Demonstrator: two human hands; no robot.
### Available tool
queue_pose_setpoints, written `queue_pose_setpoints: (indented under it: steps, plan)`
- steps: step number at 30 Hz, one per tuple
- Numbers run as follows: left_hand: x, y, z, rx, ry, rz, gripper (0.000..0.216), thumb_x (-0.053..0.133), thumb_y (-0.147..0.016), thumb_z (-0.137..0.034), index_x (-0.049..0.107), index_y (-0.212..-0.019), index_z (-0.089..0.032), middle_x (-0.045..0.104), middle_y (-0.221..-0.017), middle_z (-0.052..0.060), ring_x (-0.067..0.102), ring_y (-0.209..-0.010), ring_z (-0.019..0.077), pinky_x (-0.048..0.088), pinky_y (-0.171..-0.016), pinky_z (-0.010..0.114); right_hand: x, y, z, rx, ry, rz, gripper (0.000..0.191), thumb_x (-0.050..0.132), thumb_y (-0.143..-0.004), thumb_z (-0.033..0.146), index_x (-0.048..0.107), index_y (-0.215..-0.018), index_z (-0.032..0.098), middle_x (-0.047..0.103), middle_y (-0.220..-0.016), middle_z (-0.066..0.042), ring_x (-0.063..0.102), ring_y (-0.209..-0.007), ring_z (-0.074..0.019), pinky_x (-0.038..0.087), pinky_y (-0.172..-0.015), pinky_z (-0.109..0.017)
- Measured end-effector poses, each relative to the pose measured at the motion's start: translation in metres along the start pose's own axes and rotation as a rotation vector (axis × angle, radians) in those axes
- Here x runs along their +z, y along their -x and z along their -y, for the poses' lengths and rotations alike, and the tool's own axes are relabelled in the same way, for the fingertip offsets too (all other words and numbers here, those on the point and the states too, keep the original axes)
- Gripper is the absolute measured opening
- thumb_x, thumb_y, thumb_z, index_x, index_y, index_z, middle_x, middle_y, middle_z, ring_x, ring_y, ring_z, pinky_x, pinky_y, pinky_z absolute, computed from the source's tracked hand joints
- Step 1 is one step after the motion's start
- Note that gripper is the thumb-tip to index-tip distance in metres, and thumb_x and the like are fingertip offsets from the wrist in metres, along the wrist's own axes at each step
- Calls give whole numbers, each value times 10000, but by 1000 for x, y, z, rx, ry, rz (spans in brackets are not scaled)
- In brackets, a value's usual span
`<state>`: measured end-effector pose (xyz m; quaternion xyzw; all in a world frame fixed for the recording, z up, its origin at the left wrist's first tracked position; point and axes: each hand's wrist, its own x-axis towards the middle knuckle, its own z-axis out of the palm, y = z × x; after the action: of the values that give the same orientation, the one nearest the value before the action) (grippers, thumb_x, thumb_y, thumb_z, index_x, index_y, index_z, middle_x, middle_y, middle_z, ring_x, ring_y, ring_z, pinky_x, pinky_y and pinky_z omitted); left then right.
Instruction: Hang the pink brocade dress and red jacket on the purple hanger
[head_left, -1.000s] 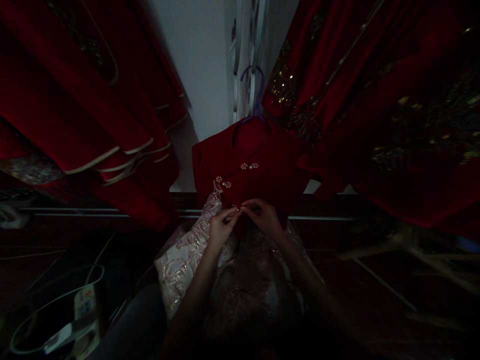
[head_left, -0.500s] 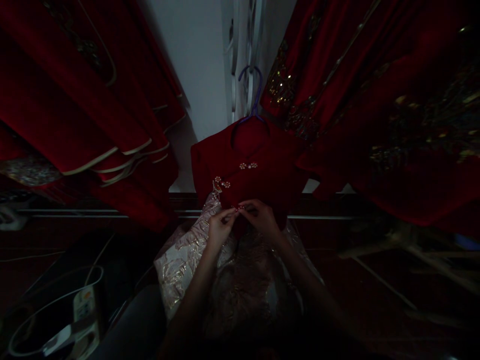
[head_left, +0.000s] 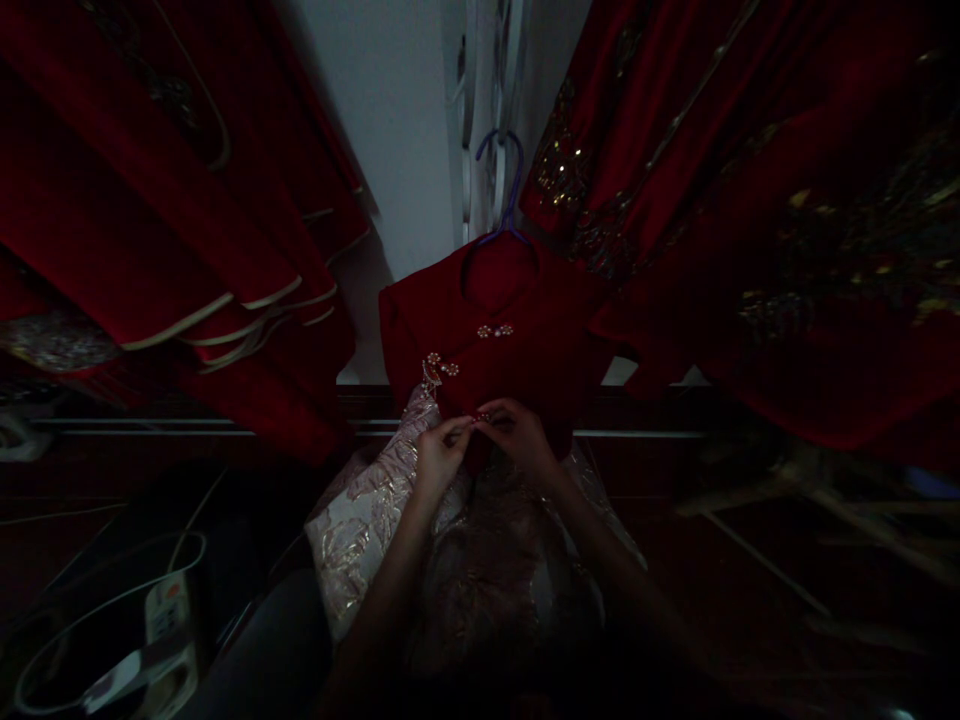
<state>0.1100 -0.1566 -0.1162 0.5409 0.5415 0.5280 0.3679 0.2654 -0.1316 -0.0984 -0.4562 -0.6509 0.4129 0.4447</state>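
From the head, looking down, a dark red cloth top with a round neck (head_left: 559, 345) hangs in the middle from a thin purple hanger (head_left: 513, 205). The neck of the top points up toward the white wall (head_left: 397, 130), and its lower end points down toward the person, so its long way runs from wall to person. The left hand (head_left: 439, 462) and the right hand (head_left: 526, 438) meet low on the front of the top. The fingers of both hands are pinched together on a tiny beaded clasp (head_left: 480, 418) there. The clasp seems to lie side to side, but the fingers hide its ends. Higher up, near the neck, a gold and white flower-shaped clasp (head_left: 495, 331) also lies side to side. A curly beaded clasp (head_left: 441, 368) sits to its lower left. Below the top is shiny pale pink cloth with gold patterns (head_left: 358, 550), just beside the left arm. Red clothes with thin gold edges (head_left: 150, 230) hang on the left, and red clothes with sparkly gold bits (head_left: 675, 220) hang on the right. At the bottom left, a white power strip (head_left: 166, 610) has a round orange spot and small dark marks, too small to read.
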Motion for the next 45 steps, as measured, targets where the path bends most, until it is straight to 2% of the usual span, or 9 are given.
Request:
queue_pose_setpoints:
  steps: [5,9,13,16,21,24,28,34,45]
  plan:
    - [-7,-3,0,114,-88,27,156,661,-790,-276,751,-892,-200,730,-878,53,685,-791,157,567,-767,294,0,-1,-1,38,-44,10,225,683,-747,338,639,-918,199,687,-936,-34,649,-801,-146,526,-740,-278]
    - [-4,-3,0,271,-183,-28,125,691,-749,-235,743,-861,-218,604,-878,43,612,-798,138,546,-676,254,10,1,-1,61,10,-56,193,635,-717,241,585,-898,194,641,-861,-17,613,-764,-143,507,-693,-265]
    - [2,1,-1,272,-213,47,197,657,-711,-115,660,-894,-189,542,-953,40,578,-888,143,540,-724,252,17,3,-1,-32,163,-91,226,605,-686,186,531,-899,191,595,-875,-20,582,-782,-145,496,-717,-275]
    - [-2,-1,0,235,-175,-37,196,678,-741,-206,603,-920,-185,543,-959,42,570,-887,148,539,-726,260,5,0,3,-28,133,0,188,597,-764,270,547,-928,192,613,-939,-37,599,-781,-139,511,-689,-268]
    - [-19,-9,1,192,-156,-180,265,681,-771,-348,610,-969,-186,557,-987,49,580,-794,124,528,-669,239,-31,-9,12,26,22,-108,215,587,-813,394,559,-907,203,618,-878,-31,599,-697,-127,514,-541,-225]
    - [-24,-10,-1,244,-228,-103,160,619,-826,-340,643,-875,-189,594,-902,37,586,-763,122,510,-705,248,-39,-10,15,43,-16,-125,226,591,-813,409,562,-900,203,617,-824,-22,589,-650,-121,504,-501,-216]
    - [-23,-7,0,329,-380,55,160,657,-798,-348,670,-888,-216,633,-871,36,596,-845,160,486,-795,287,-31,-7,17,-5,62,-64,186,580,-835,372,589,-910,201,655,-831,-24,628,-729,-131,525,-640,-247]
    - [-17,-9,21,331,-369,56,174,646,-809,-362,681,-902,-218,653,-895,38,600,-862,158,469,-801,280,-15,-2,-6,-36,242,182,212,639,-796,310,608,-972,196,677,-913,-38,640,-839,-147,512,-766,-285]
    - [-14,-7,36,232,-232,46,240,660,-786,-421,665,-866,-195,662,-815,18,581,-714,123,464,-695,239,-3,1,-7,-20,264,146,101,577,-840,257,574,-925,203,670,-874,-23,645,-802,-139,509,-741,-274]
